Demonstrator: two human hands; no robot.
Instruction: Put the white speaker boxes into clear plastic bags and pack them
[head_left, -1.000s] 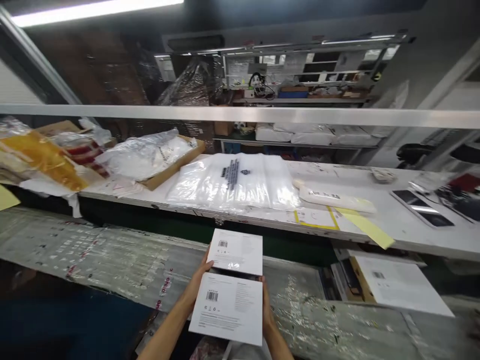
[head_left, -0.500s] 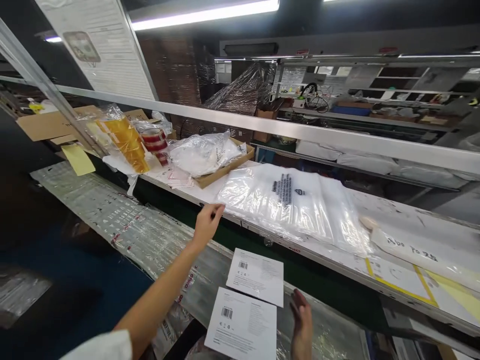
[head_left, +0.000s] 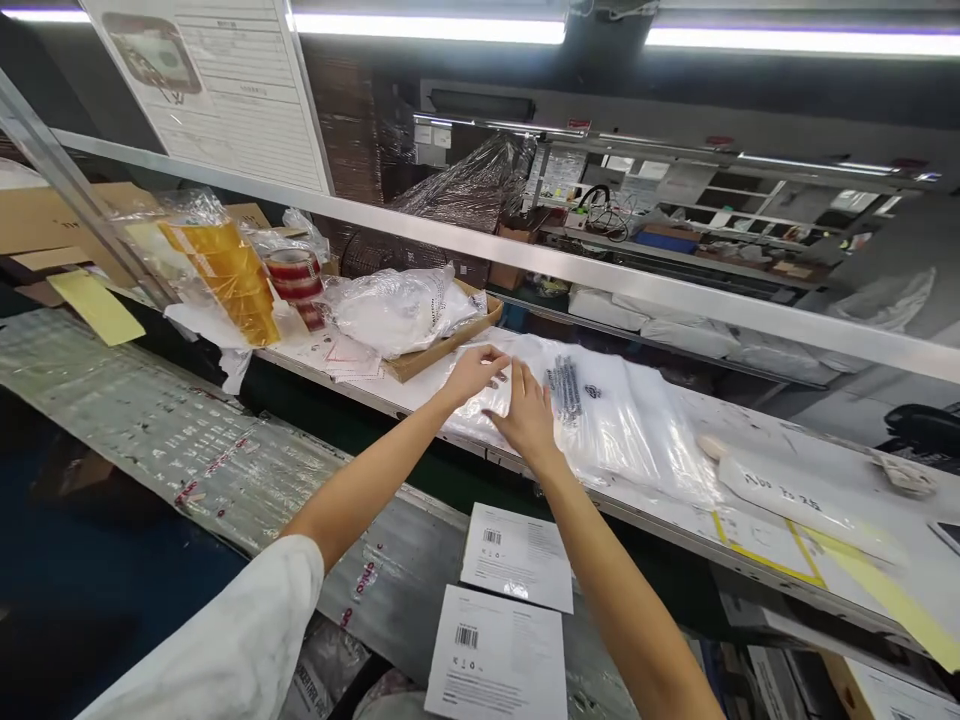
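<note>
A stack of clear plastic bags point(head_left: 622, 410) with dark printing lies on the white shelf. My left hand point(head_left: 476, 375) is over the left end of the bags, its fingers bent; whether it pinches a bag's edge is too small to tell. Close to its right, my right hand point(head_left: 525, 405) is at the bags with its fingers apart and nothing visible in it. Two white boxes with barcodes, one farther back point(head_left: 517, 555) and one nearer point(head_left: 499, 655), lie below the shelf in front of me.
A cardboard tray point(head_left: 442, 345) holds more plastic bags. Left of it stand red tape rolls point(head_left: 296, 285) and wrapped amber rolls point(head_left: 229, 280). A metal rail point(head_left: 600, 280) crosses above the shelf. The grey conveyor surface point(head_left: 277, 500) runs below the shelf.
My left hand has moved forward and right onto the bags. My right hand has come up from beside the white boxes to the bags. The view has shifted slightly.
</note>
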